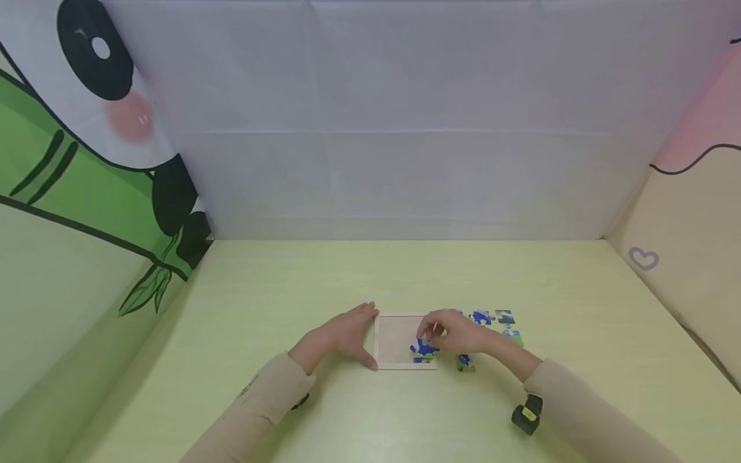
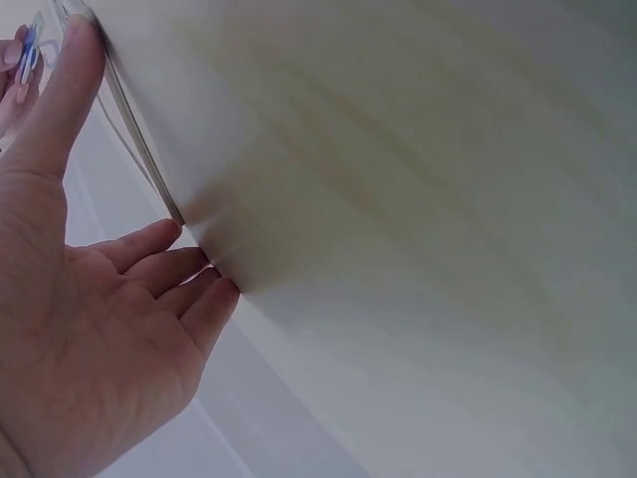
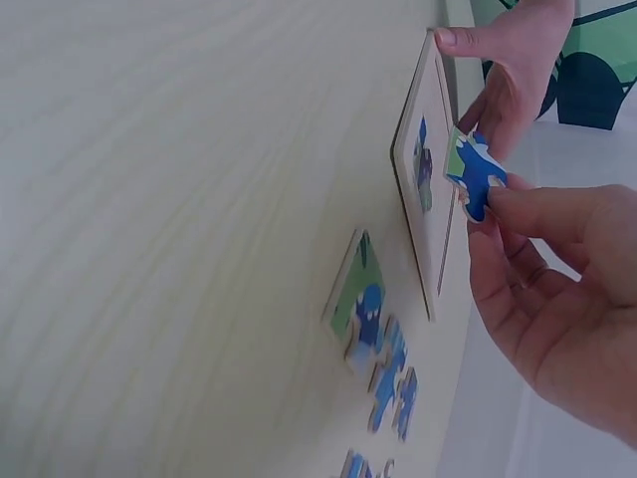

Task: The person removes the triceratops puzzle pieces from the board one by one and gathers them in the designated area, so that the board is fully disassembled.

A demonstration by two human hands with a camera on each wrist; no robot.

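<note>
My right hand (image 1: 454, 331) pinches a blue, white and green jigsaw puzzle piece (image 3: 473, 169) between thumb and fingertips, held above the lower right part of a shallow wooden puzzle tray (image 1: 392, 341). Below it, another puzzle piece (image 3: 424, 179) lies inside the tray at its near right corner, partly covered by the held one in the head view. At the tray's left side is my left hand (image 1: 350, 331), thumb at the near corner and the other fingers stretched toward the far corner. In the left wrist view its fingertips (image 2: 224, 289) meet the table beside the tray's edge.
Right of the tray lie several loose puzzle pieces, among them a green and blue one (image 1: 465, 363) near my right wrist and others (image 1: 505, 316) farther back, partly hidden by the right hand and forearm. A pale back wall (image 1: 405, 180) and printed side panels (image 1: 695, 225) surround the table.
</note>
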